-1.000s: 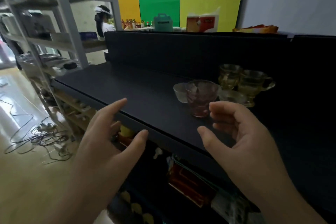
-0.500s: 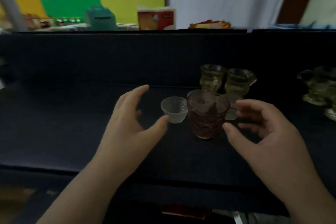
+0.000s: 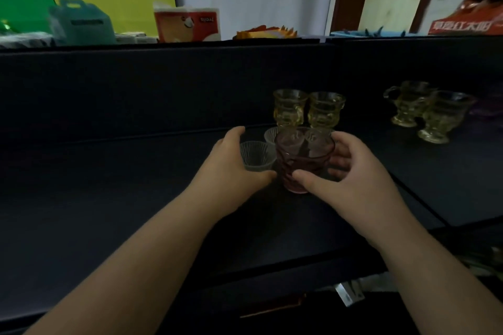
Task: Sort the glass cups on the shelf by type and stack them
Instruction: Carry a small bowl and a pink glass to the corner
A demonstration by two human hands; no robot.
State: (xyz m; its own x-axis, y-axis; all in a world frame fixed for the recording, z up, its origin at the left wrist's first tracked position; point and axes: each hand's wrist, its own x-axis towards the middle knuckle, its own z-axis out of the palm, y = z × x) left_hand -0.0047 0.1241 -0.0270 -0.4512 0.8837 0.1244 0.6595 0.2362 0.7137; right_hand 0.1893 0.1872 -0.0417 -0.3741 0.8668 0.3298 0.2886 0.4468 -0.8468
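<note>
On the dark shelf (image 3: 109, 198) a pink patterned tumbler (image 3: 302, 160) stands in the middle. My right hand (image 3: 351, 179) curls round it, thumb in front and fingers behind. Just left of it sits a small clear ribbed cup (image 3: 255, 156), which my left hand (image 3: 231, 171) grips between thumb and fingers. A second small clear cup (image 3: 272, 135) shows behind, and a third is seen blurred through the tumbler. Two yellow footed cups (image 3: 290, 110) (image 3: 325, 111) stand at the back. Two more yellow handled cups (image 3: 407, 106) (image 3: 442, 119) stand at the right.
The shelf's dark back wall (image 3: 163, 84) rises behind the cups. Above it lie a teal box (image 3: 81, 24), a red and white carton (image 3: 187, 24) and orange packets (image 3: 265, 31). A purple glass (image 3: 487, 106) is dimly visible at the far right.
Both hands have moved forward and closed in: the left now grips the ribbed cup and the right wraps the pink tumbler. The view has shifted right, showing more yellow cups.
</note>
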